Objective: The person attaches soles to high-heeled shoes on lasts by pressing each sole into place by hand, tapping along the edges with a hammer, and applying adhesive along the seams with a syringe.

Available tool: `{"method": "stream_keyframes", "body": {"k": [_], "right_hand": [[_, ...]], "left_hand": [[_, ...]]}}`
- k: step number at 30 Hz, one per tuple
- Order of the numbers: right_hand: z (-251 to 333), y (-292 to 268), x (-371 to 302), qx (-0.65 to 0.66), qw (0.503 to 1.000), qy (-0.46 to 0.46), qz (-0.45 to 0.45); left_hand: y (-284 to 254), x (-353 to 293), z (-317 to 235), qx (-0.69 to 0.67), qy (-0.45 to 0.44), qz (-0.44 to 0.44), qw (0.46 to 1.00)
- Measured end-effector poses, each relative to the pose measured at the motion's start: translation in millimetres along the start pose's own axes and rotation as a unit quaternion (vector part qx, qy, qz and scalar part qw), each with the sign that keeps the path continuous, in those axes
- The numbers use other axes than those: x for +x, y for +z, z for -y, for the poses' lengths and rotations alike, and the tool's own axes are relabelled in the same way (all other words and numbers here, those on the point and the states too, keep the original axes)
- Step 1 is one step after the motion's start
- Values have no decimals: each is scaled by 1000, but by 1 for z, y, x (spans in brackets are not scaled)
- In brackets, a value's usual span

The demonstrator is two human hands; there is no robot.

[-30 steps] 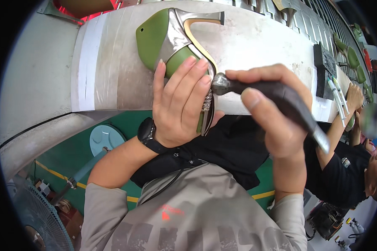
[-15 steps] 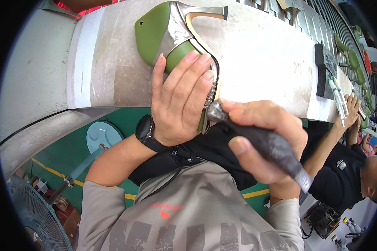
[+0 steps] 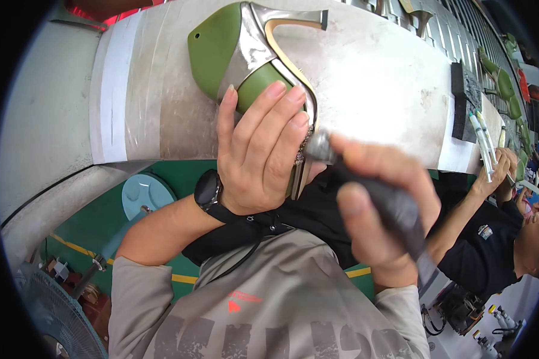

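A silver high-heeled shoe (image 3: 254,54) on a green shoe last (image 3: 212,57) lies sideways at the bench's near side, heel pointing right. Its strap, set with small stones, shows partly beside my fingers. My left hand (image 3: 254,152), a black watch on its wrist, wraps over the front of the shoe and holds it. In my right hand (image 3: 389,185) is a hammer (image 3: 321,146) with a rounded metal head and a thick dark handle, blurred by motion. Its head is right beside the sole edge; whether they touch I cannot tell.
The pale bench (image 3: 377,78) curves across the top. At the right are a black block (image 3: 466,99), syringes (image 3: 484,143) and a co-worker's hands (image 3: 497,167). More green lasts (image 3: 503,84) stand beyond. A blue stool (image 3: 147,197) and a fan (image 3: 60,317) are at lower left.
The hammer head has shifted slightly right and up along the sole edge, and the right hand is now blurred. The left hand and shoe have moved only a little.
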State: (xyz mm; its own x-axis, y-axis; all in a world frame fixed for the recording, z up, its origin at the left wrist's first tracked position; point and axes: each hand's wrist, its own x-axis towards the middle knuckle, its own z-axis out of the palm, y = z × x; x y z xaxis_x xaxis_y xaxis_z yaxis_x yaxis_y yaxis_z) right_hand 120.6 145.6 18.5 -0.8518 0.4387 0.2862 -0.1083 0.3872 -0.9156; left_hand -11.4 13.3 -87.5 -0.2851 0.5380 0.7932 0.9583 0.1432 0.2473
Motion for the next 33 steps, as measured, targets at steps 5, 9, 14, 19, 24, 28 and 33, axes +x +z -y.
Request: {"method": "stream_keyframes", "body": {"k": [5, 9, 14, 19, 24, 28, 33], "right_hand": [[-14, -7, 44, 73, 983, 169, -28], [2, -25, 28, 65, 990, 121, -30], [6, -15, 31, 138, 971, 192, 24], [-12, -24, 61, 171, 950, 258, 30], [-17, -32, 116, 79, 918, 367, 132], [-25, -22, 144, 51, 909, 373, 180], [-23, 1, 144, 60, 924, 363, 100]], "left_hand": [[-13, 5, 0, -39, -11, 85, 996], [-44, 29, 22, -65, -36, 190, 979], [-50, 42, 55, -54, -88, 275, 956], [-39, 38, 61, -94, -103, 264, 954], [-29, 36, 63, -106, -91, 238, 961], [-27, 33, 64, -72, -94, 230, 966], [-30, 33, 62, -80, -103, 254, 958]]}}
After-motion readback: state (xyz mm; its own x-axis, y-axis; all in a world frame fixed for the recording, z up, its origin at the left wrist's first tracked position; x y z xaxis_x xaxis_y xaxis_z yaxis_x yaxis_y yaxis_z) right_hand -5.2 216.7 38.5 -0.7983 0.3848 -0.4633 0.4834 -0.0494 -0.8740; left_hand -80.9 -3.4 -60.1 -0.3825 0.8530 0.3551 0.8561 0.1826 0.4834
